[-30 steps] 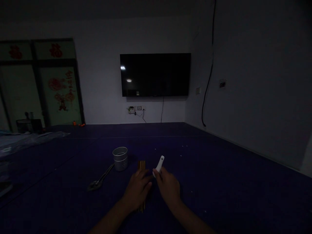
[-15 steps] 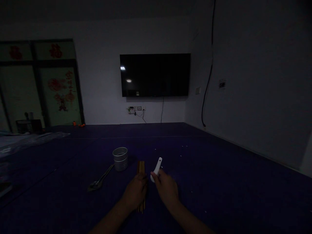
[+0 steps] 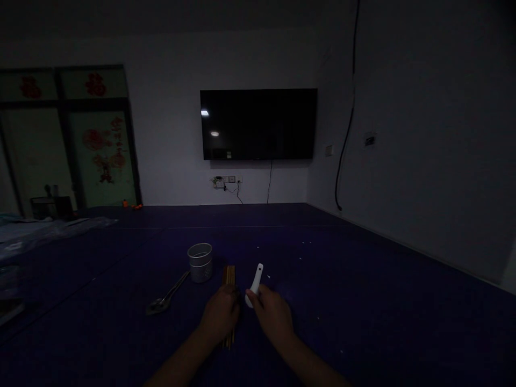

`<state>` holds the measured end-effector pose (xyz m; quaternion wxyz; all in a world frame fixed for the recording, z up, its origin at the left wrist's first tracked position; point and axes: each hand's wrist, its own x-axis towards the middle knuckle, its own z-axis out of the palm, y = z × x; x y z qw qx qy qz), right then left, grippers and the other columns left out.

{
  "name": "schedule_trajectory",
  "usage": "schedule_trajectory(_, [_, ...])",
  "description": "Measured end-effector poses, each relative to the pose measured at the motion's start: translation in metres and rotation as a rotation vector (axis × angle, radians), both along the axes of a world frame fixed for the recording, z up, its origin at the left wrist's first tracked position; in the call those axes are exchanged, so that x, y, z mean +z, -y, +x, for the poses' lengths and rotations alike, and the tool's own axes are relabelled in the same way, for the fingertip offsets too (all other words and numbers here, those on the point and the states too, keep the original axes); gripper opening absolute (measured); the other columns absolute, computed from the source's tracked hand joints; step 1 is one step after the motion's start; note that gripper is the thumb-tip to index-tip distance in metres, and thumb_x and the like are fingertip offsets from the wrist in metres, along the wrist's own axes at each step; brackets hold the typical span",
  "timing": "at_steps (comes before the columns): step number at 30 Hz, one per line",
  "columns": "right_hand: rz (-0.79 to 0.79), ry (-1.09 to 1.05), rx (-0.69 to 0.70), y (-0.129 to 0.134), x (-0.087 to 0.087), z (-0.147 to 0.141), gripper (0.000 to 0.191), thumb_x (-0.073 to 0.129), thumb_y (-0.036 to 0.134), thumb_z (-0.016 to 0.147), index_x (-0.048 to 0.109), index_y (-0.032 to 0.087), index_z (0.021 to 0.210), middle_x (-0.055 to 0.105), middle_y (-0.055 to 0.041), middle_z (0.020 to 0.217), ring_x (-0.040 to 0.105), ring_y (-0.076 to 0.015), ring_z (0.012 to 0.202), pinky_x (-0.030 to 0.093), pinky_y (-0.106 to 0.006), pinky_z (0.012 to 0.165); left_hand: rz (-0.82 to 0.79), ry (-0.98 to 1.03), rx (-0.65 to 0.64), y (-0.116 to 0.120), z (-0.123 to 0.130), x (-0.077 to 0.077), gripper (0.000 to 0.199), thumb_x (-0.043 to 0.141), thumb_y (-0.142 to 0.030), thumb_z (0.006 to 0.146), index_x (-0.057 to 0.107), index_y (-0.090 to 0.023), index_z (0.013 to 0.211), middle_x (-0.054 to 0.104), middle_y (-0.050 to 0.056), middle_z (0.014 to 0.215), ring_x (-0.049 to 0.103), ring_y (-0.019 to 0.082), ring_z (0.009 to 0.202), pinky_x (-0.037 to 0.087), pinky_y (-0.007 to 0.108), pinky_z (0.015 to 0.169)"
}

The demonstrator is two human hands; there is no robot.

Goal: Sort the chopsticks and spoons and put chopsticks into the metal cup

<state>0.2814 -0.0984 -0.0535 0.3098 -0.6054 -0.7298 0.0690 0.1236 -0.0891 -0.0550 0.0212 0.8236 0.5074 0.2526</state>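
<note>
Your left hand: closed over chopsticks, tips toward far edge of blue surface. Your right hand: pinching white spoon, just beside.

Light: room sitting very dim, two bright reflections showing on the TV's left side
TV: hanging dark on the pale back wall
Outlets: lining up below the TV, thin cords dangling
Right wall: meeting the back wall at a corner, black cable running down it
Glass-paneled door: standing at left in dark framing, wearing red decals
Blue surface: stretching to both walls, seams showing
Clear plastic sheeting: lying crumpled at left
</note>
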Motion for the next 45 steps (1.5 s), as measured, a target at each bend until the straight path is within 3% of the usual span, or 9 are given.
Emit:
schedule_trajectory(6, [-0.025, -0.048, 0.048, -0.002, -0.001, 0.0, 0.035, 0.039, 0.043, 0.096, 0.064, 0.021, 0.091, 0.073, -0.0049, 0.081, 0.067, -0.017, 0.075, 0.037, -0.023, 0.059, 0.107, 0.062, -0.054, 0.006, 0.004, 0.008, 0.034, 0.048, -0.011, 0.072, 0.063, -0.018, 0.103, 0.065, 0.009, 0.105, 0.058, 0.023, 0.101, 0.046, 0.037, 0.09])
schedule_trajectory(12, [-0.041, -0.122, 0.107, -0.004, -0.004, 0.001, 0.039, 0.037, 0.046, 0.095, 0.065, 0.02, 0.095, 0.072, -0.0051, 0.08, 0.066, -0.0175, 0.075, 0.038, -0.023, 0.061, 0.156, 0.082, -0.097, 0.007, 0.006, 0.004, 0.033, 0.057, -0.018, 0.069, 0.06, -0.019, 0.101, 0.063, 0.009, 0.106, 0.056, 0.025, 0.102, 0.046, 0.039, 0.089])
schedule_trajectory(20, [-0.003, -0.097, 0.152, -0.005, -0.008, 0.0, 0.037, 0.037, 0.046, 0.095, 0.063, 0.019, 0.09, 0.071, -0.0043, 0.078, 0.065, -0.0165, 0.07, 0.036, -0.023, 0.059, 0.164, 0.117, -0.136, 0.003, 0.004, 0.0, 0.021, 0.046, -0.023, 0.085, 0.062, -0.019, 0.098, 0.062, 0.009, 0.106, 0.056, 0.022, 0.102, 0.046, 0.037, 0.089])
schedule_trajectory(25, [-0.008, -0.085, 0.178, -0.005, -0.007, 0.0, 0.034, 0.036, 0.042, 0.096, 0.062, 0.02, 0.089, 0.071, -0.0036, 0.081, 0.065, -0.0165, 0.073, 0.037, -0.024, 0.062, 0.152, 0.115, -0.128, 0.002, 0.003, 0.001, 0.028, 0.039, -0.031, 0.092, 0.064, -0.018, 0.093, 0.063, 0.008, 0.099, 0.056, 0.021, 0.097, 0.046, 0.037, 0.087])
schedule_trajectory(30, [0.02, -0.099, 0.19, -0.004, -0.004, -0.001, 0.034, 0.033, 0.031, 0.097, 0.064, 0.02, 0.088, 0.069, -0.005, 0.089, 0.064, -0.0168, 0.083, 0.041, -0.025, 0.075, 0.121, 0.167, -0.104, 0.0, 0.003, 0.002, 0.039, 0.037, -0.04, 0.094, 0.064, -0.018, 0.076, 0.063, 0.008, 0.095, 0.056, 0.021, 0.095, 0.045, 0.036, 0.085])
schedule_trajectory(34, [0.023, -0.098, 0.205, -0.003, -0.003, -0.001, 0.033, 0.034, 0.019, 0.093, 0.066, 0.019, 0.104, 0.067, -0.0074, 0.104, 0.062, -0.0173, 0.096, 0.042, -0.026, 0.084, 0.087, 0.206, -0.089, -0.004, 0.002, -0.002, 0.043, 0.037, -0.045, 0.093, 0.066, -0.018, 0.075, 0.063, 0.008, 0.096, 0.056, 0.021, 0.095, 0.045, 0.036, 0.086])
schedule_trajectory(38, [0.022, -0.078, 0.223, -0.002, -0.005, -0.002, 0.046, 0.042, 0.013, 0.085, 0.053, 0.016, 0.129, 0.064, -0.0097, 0.117, 0.058, -0.0182, 0.108, 0.041, -0.026, 0.089, 0.098, 0.219, -0.09, -0.009, -0.002, -0.009, 0.039, 0.041, -0.044, 0.092, 0.068, -0.019, 0.08, 0.063, 0.008, 0.108, 0.054, 0.023, 0.105, 0.043, 0.039, 0.093])
schedule_trajectory(45, [-0.041, 0.029, 0.241, 0.005, 0.0, -0.001, 0.04, 0.059, 0.027, 0.077, 0.061, 0.023, 0.118, 0.066, -0.0055, 0.105, 0.062, -0.0207, 0.096, 0.043, -0.028, 0.082, 0.079, 0.209, -0.042, -0.011, -0.003, -0.01, 0.03, 0.05, -0.04, 0.087, 0.069, -0.019, 0.078, 0.062, 0.008, 0.115, 0.052, 0.024, 0.112, 0.042, 0.042, 0.095])
